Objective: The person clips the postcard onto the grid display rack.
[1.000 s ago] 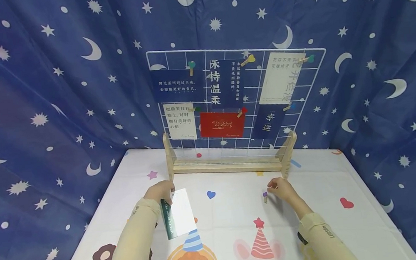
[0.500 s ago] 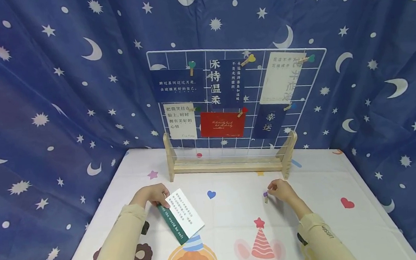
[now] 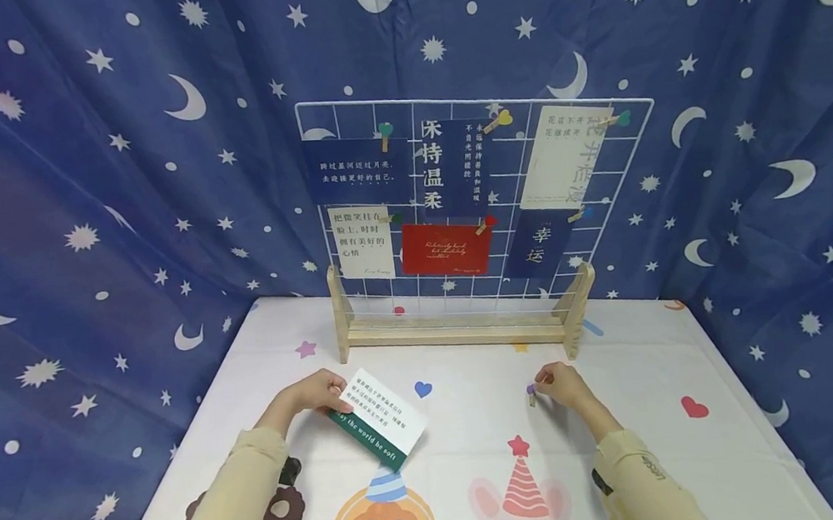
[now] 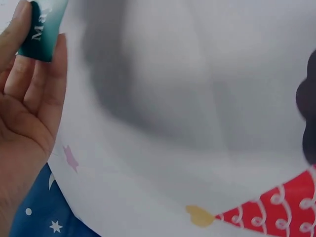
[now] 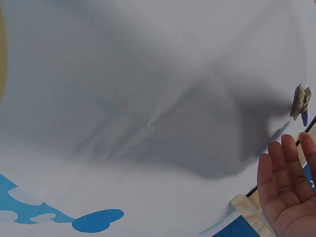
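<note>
My left hand (image 3: 318, 391) pinches a card (image 3: 384, 412) by its upper left corner between thumb and fingers. The card has a white printed face and a dark green strip with white lettering. Only the green end of the card (image 4: 45, 29) shows clearly in the left wrist view, under the thumb. On the right, my right hand (image 3: 566, 386) is held low over the table with fingertips right at the purple end of a small wooden clothespin (image 3: 531, 397). In the right wrist view a narrow gap shows between its fairly straight fingers (image 5: 296, 173) and the clothespin; its thumb is out of view.
A white wire grid rack (image 3: 434, 289) on a wooden base (image 3: 454, 337) stands at the back. Several cards hang from it on coloured clothespins, among them a red card (image 3: 446, 249). A cartoon-printed white cloth (image 3: 464, 439) covers the table; a blue starry curtain (image 3: 150, 152) surrounds it.
The left hand has turned the card so its lower end swings to the right and its print faces up. The right hand has shifted slightly towards the clothespin, which has stayed in place.
</note>
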The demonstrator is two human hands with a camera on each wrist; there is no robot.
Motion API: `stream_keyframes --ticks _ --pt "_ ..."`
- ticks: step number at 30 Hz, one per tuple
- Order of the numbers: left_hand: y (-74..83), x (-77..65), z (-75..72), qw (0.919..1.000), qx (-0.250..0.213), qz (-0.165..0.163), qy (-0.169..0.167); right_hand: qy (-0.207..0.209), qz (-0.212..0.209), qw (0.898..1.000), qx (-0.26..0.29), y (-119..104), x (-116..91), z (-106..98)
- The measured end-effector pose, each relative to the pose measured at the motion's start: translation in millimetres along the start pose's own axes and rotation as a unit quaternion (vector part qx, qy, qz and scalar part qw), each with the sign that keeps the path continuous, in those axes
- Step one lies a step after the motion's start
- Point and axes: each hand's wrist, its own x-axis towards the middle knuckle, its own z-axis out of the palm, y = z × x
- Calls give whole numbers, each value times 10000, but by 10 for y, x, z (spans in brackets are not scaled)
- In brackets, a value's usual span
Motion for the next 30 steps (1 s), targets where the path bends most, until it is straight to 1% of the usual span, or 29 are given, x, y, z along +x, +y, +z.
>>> stream_keyframes --ticks 3,6,10,14,18,24,30 --pt "-18 12 50 9994 -272 152 141 3 56 10000 34 6 -4 20" --pt "-32 25 104 9982 -428 309 290 15 120 9999 93 5 -10 34" --pt "-55 49 179 9945 -588 550 673 58 141 9998 119 6 -22 45" --pt "-85 91 268 9894 -798 659 1018 107 119 9998 108 9 -17 52" --pt "-104 130 344 9856 -965 718 1186 142 161 9997 121 4 -8 64" --pt "-19 145 439 9774 -1225 821 1516 241 215 9993 170 -16 -9 89" --pt "60 194 510 9737 -1409 869 1564 267 342 9989 198 -50 -15 95"
